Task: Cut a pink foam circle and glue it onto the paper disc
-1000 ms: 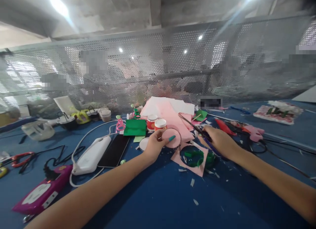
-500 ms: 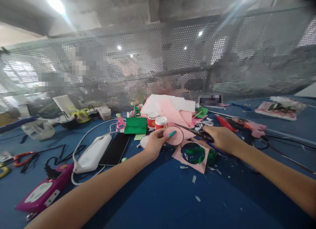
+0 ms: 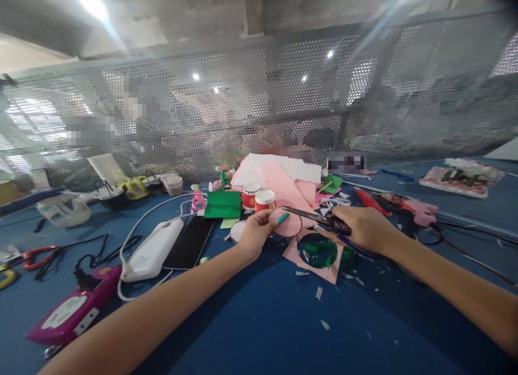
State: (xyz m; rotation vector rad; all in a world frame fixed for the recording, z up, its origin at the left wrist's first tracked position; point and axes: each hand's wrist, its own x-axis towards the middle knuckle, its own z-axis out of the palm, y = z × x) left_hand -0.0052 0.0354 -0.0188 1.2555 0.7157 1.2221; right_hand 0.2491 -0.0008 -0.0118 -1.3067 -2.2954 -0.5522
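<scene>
My left hand (image 3: 257, 232) pinches a pink paper circle (image 3: 292, 226) with a dark outline, thumb on its face. My right hand (image 3: 358, 226) is closed round the handles of a pair of scissors (image 3: 309, 215). The blades reach left over the circle's upper edge; whether they bite into the paper I cannot tell. Below them a square pink sheet (image 3: 332, 270) with a round hole lies on the table, with a green strip loop (image 3: 324, 256) in the hole. A white disc (image 3: 237, 232) lies partly behind my left hand.
Two red-and-white tubs (image 3: 265, 199) stand behind my hands, before stacked pink and white paper (image 3: 279, 175). To the left lie a green card (image 3: 222, 204), a black phone (image 3: 190, 245), a white power bank (image 3: 154, 251) and a purple power strip (image 3: 75, 313). A pink glue gun (image 3: 421, 209) lies right.
The scissors have tilted and dropped slightly, their blades now lying across the circle's top edge. My left hand and the circle have hardly moved.
</scene>
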